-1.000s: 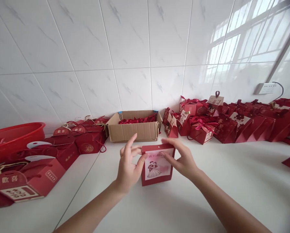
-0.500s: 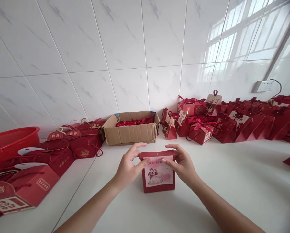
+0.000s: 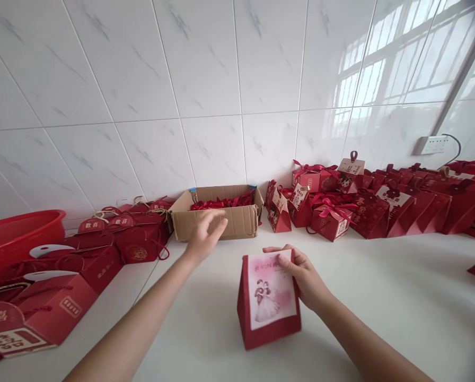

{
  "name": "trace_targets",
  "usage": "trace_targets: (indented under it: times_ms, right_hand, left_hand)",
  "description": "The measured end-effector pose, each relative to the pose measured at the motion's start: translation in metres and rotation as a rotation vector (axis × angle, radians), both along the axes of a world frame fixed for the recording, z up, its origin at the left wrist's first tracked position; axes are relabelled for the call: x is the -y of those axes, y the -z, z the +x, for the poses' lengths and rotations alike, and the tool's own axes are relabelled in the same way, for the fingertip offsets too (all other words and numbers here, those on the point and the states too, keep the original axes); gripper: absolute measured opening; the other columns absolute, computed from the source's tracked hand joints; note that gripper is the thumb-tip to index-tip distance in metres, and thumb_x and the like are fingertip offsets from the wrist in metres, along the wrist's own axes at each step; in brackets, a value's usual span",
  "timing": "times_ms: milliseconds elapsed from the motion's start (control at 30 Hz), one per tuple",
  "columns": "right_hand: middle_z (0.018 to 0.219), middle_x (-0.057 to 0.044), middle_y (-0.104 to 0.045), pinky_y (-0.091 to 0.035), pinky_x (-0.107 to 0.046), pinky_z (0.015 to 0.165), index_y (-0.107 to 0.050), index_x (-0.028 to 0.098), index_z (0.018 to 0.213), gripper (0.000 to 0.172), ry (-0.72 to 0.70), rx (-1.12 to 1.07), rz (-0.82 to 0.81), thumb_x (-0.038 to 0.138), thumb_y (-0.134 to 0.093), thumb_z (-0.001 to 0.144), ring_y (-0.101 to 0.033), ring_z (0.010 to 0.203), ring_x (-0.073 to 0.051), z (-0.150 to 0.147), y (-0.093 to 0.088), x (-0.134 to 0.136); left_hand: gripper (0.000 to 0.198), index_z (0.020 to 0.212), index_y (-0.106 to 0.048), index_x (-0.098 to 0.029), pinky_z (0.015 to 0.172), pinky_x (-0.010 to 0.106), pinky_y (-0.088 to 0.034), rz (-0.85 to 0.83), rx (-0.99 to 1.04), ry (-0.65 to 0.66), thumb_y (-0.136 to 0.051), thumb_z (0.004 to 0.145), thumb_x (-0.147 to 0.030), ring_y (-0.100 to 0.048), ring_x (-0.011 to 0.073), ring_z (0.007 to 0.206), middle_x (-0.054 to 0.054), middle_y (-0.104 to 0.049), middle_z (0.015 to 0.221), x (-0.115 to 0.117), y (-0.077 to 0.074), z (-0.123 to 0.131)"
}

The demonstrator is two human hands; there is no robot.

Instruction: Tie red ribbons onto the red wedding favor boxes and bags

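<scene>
A small red gift box with a picture of a bridal couple on its front stands on the white counter. My right hand pinches its narrow top edge, thumb on the front face. My left hand is off the box, stretched out in the air towards the open cardboard carton of red ribbons, fingers apart and holding nothing.
Several finished red gift boxes with ribbons line the tiled wall at the right. Flat red boxes with handles lie at the left beside a red plastic basin. A wall socket sits at the far right.
My left hand let go of the gift box and moved up towards the carton. The box's top has been pinched closed into a wedge shape and sits nearer to me.
</scene>
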State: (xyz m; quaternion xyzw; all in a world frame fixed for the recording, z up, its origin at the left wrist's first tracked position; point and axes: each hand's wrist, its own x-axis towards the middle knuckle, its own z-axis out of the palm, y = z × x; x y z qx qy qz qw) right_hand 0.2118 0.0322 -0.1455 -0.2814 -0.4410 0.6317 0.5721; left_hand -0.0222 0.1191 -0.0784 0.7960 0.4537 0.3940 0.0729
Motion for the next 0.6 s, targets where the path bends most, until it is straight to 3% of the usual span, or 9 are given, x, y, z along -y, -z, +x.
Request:
trace_targets:
  times_ms: [67,133,200,300,433,533,600]
  right_hand:
    - [0.081,-0.004,-0.068,-0.052,-0.027,0.063,-0.065,0.021,0.107,0.035,-0.035,-0.090,-0.087,0.039,-0.071,0.078,-0.064,0.069,-0.016,0.004,-0.002,0.001]
    - [0.074,-0.003,-0.067,-0.051,-0.026,0.061,-0.061,0.022,0.117,0.043,-0.073,-0.149,-0.140,0.037,-0.071,0.079,-0.064,0.066,-0.015,0.007,-0.004,0.002]
    - [0.074,-0.002,-0.067,-0.052,-0.026,0.062,-0.058,0.023,0.124,0.047,-0.126,-0.185,-0.179,0.035,-0.070,0.080,-0.065,0.066,-0.015,0.009,-0.005,0.002]
    - [0.078,-0.002,-0.069,-0.053,-0.027,0.065,-0.055,0.026,0.128,0.049,-0.215,-0.227,-0.243,0.038,-0.066,0.082,-0.066,0.066,-0.015,0.007,-0.005,0.003]
    - [0.086,-0.003,-0.072,-0.053,-0.028,0.067,-0.058,0.026,0.125,0.050,-0.272,-0.237,-0.237,0.040,-0.069,0.078,-0.066,0.068,-0.016,0.002,-0.004,0.005]
    - [0.112,-0.009,-0.068,-0.053,-0.030,0.071,-0.065,0.024,0.109,0.040,-0.305,-0.206,-0.161,0.040,-0.074,0.073,-0.066,0.097,-0.023,-0.003,-0.003,0.006]
    - [0.129,-0.010,-0.059,-0.054,-0.034,0.075,-0.068,0.022,0.094,0.029,-0.332,-0.193,-0.132,0.038,-0.075,0.072,-0.056,0.116,-0.029,-0.006,-0.003,0.008]
  left_hand:
    - [0.043,0.119,-0.052,-0.015,0.107,0.056,-0.022,0.056,-0.050,-0.141,-0.049,0.083,-0.039,-0.033,0.0359,0.132,0.018,-0.049,0.134,-0.026,-0.004,-0.011]
    - [0.033,0.111,-0.056,-0.016,0.106,0.058,-0.020,0.077,-0.130,-0.199,-0.051,0.081,-0.030,-0.042,0.0359,0.125,0.018,-0.057,0.124,-0.039,-0.003,-0.021]
    - [0.020,0.099,-0.059,-0.018,0.102,0.054,-0.026,0.091,-0.210,-0.197,-0.048,0.082,-0.022,-0.054,0.0310,0.110,0.014,-0.066,0.108,-0.037,0.001,-0.028]
    - [0.014,0.091,-0.059,-0.021,0.093,0.044,-0.036,0.120,-0.288,-0.164,-0.047,0.084,-0.018,-0.060,0.0247,0.096,0.007,-0.068,0.096,-0.012,0.011,-0.031]
    - [0.013,0.091,-0.058,-0.020,0.083,0.039,-0.040,0.171,-0.295,-0.176,-0.045,0.089,-0.019,-0.061,0.0235,0.091,0.006,-0.068,0.093,0.034,0.029,-0.030]
    - [0.011,0.089,-0.059,-0.020,0.076,0.035,-0.043,0.191,-0.287,-0.151,-0.048,0.089,-0.020,-0.062,0.0219,0.086,0.004,-0.068,0.088,0.063,0.044,-0.032]
    - [0.009,0.088,-0.060,-0.021,0.072,0.032,-0.044,0.196,-0.289,-0.116,-0.050,0.088,-0.020,-0.062,0.0204,0.082,0.003,-0.068,0.085,0.077,0.052,-0.035]
